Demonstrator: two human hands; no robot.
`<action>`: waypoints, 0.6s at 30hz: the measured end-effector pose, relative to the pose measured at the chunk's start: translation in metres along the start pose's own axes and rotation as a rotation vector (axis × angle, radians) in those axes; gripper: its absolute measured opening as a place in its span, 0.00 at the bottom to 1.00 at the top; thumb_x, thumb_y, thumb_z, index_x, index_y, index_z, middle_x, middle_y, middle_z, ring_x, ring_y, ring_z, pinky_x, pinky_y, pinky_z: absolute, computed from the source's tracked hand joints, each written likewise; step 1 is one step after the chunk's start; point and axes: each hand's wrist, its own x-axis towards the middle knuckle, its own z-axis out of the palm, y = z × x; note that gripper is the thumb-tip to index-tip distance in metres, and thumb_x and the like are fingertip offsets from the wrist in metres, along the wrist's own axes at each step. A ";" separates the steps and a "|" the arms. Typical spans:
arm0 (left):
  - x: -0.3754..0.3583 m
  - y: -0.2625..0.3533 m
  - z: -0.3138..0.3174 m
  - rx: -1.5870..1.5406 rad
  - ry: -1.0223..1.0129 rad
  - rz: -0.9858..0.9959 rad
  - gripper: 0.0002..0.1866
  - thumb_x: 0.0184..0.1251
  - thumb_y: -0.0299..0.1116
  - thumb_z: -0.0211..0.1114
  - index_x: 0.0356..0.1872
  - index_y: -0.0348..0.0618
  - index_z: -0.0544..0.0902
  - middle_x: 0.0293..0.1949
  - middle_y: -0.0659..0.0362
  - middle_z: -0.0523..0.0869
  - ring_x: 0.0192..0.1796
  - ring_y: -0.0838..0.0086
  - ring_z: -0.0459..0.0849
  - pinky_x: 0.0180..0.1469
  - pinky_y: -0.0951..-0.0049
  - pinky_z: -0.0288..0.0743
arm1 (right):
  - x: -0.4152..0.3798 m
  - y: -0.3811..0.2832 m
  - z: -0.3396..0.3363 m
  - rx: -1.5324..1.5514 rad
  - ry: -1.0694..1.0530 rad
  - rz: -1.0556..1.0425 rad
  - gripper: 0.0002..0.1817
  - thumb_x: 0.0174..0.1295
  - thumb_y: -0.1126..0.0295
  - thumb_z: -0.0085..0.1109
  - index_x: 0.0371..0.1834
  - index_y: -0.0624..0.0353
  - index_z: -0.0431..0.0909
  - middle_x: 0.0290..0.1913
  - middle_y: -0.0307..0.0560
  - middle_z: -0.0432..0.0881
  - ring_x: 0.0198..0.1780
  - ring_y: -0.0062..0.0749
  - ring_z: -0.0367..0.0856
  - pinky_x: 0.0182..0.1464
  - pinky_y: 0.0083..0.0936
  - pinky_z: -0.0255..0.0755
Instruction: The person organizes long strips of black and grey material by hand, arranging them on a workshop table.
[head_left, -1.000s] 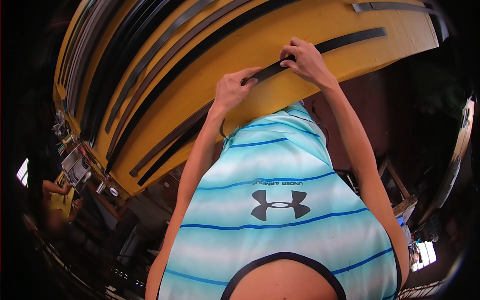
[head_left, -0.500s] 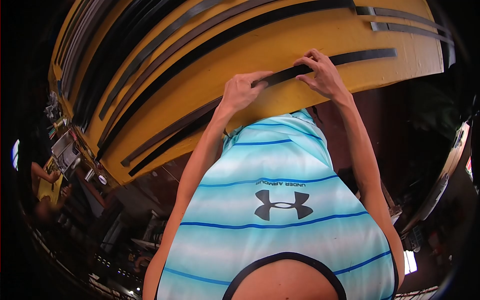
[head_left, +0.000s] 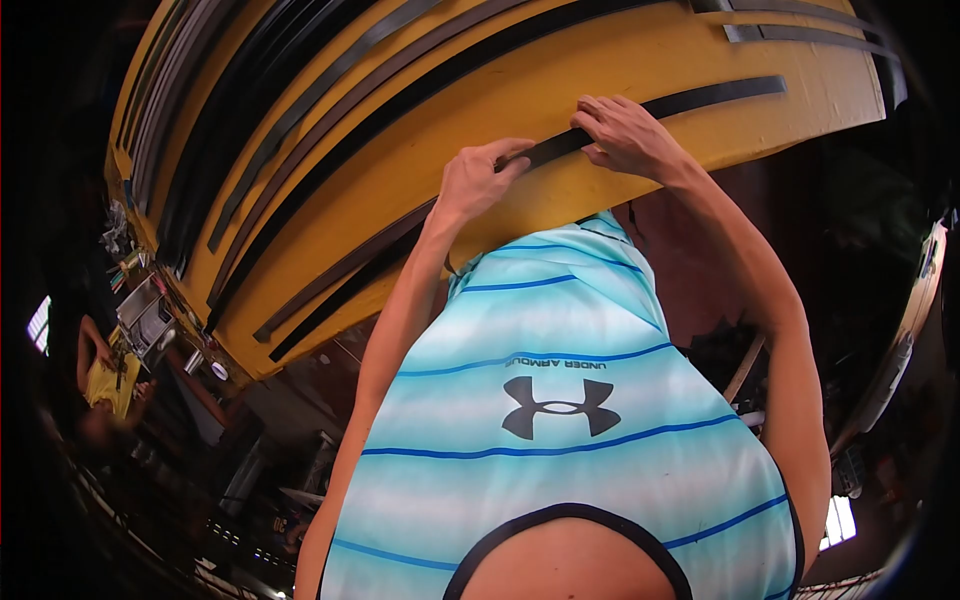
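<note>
This is a workshop. Under the hands runs a long yellow table (head_left: 620, 60) of painted board, its face scuffed and stained. Beyond the left hand (head_left: 478, 180), many long dark strips (head_left: 300, 110) lie side by side along it. Far off past the left hand, a cluttered bench (head_left: 150, 320) holds small tools and containers, with another person (head_left: 100, 375) beside it in dim surroundings.
</note>
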 end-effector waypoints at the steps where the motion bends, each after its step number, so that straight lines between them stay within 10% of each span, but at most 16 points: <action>1: 0.001 0.000 0.001 0.006 -0.004 0.004 0.17 0.70 0.41 0.68 0.57 0.54 0.89 0.49 0.53 0.93 0.48 0.62 0.92 0.53 0.68 0.82 | 0.000 0.002 0.001 -0.001 0.006 0.006 0.22 0.53 0.68 0.70 0.51 0.61 0.76 0.56 0.48 0.79 0.57 0.43 0.81 0.58 0.36 0.73; 9: 0.007 0.000 0.004 0.025 0.075 0.048 0.15 0.71 0.37 0.72 0.56 0.52 0.89 0.23 0.62 0.84 0.18 0.79 0.79 0.24 0.75 0.71 | 0.011 -0.011 0.005 -0.018 -0.039 -0.063 0.23 0.57 0.66 0.68 0.55 0.59 0.76 0.54 0.47 0.78 0.56 0.40 0.80 0.59 0.35 0.72; 18: 0.008 0.001 0.000 0.015 0.052 0.004 0.14 0.71 0.36 0.72 0.55 0.49 0.89 0.22 0.61 0.84 0.18 0.80 0.79 0.23 0.76 0.70 | 0.025 -0.016 0.019 -0.086 0.023 -0.105 0.13 0.58 0.66 0.63 0.42 0.60 0.76 0.45 0.47 0.77 0.49 0.38 0.81 0.52 0.34 0.72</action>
